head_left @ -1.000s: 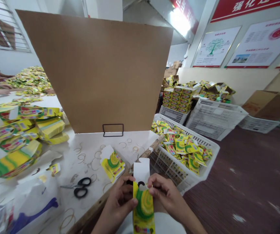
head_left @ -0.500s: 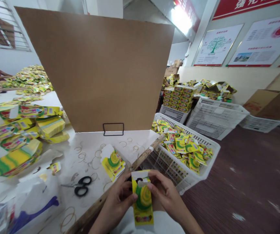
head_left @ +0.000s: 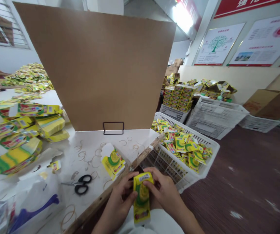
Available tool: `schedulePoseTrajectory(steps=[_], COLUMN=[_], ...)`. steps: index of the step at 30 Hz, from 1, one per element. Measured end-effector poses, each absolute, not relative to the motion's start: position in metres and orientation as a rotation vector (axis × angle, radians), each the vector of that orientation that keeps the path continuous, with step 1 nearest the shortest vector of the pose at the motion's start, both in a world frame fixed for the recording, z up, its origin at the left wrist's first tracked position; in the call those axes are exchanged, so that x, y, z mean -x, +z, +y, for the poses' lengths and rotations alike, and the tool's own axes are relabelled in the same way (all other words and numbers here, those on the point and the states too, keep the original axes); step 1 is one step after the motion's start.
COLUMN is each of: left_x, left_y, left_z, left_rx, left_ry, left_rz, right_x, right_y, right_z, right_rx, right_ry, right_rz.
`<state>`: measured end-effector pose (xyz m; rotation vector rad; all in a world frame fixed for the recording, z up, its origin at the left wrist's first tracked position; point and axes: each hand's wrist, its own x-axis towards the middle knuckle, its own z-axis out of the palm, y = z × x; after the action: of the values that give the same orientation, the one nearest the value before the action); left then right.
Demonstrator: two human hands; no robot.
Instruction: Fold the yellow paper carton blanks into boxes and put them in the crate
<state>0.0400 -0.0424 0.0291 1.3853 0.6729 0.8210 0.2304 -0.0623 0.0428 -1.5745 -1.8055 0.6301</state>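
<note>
A small yellow and green carton (head_left: 142, 198) stands upright between my hands, over my lap at the table's front edge. Its top end is folded over and shows a barcode. My left hand (head_left: 124, 195) grips the carton's left side, thumb on the front face. On the other side, my right hand (head_left: 160, 187) holds the upper right edge, its thumb pressed near the top flap. Beyond them on the white table lie flat, unfolded cartons (head_left: 114, 162) of the same print. Black-handled scissors (head_left: 81, 184) rest to the left.
A white crate (head_left: 209, 162) full of small filled cartons stands right of the table. Behind rises a large cardboard panel (head_left: 101, 71) with a black wire stand (head_left: 113, 128). Larger yellow boxes (head_left: 20, 130) and a white plastic bag (head_left: 37, 201) lie left. Rubber bands are scattered about.
The carton's top was open with its white flaps showing; now it is folded down and the barcode shows. My right thumb has moved slightly left along the top.
</note>
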Motion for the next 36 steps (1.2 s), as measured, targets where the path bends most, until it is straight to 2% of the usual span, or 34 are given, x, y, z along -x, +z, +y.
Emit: schedulePoseTrajectory(steps=[10, 14, 19, 36], left_x=[-0.043, -0.043, -0.045, -0.052], left_y=[0.029, 0.03, 0.026, 0.031], left_z=[-0.04, -0.04, -0.043, -0.046], left_rx=[-1.203, -1.221, -1.341, -1.523], left_ry=[0.867, 0.854, 0.969, 1.321], left_rz=[0.615, 0.631, 0.709, 0.835], right_x=[-0.223, -0.231, -0.223, -0.182], right_y=[0.04, 0.038, 0.034, 0.029], right_z=[-0.065, -0.063, -0.063, -0.069], right_rx=[1.506, 1.345, 1.176, 1.235], right_ry=[0.907, 0.908, 1.106, 0.744], right_rz=[-1.67, -1.603, -1.251, -0.891])
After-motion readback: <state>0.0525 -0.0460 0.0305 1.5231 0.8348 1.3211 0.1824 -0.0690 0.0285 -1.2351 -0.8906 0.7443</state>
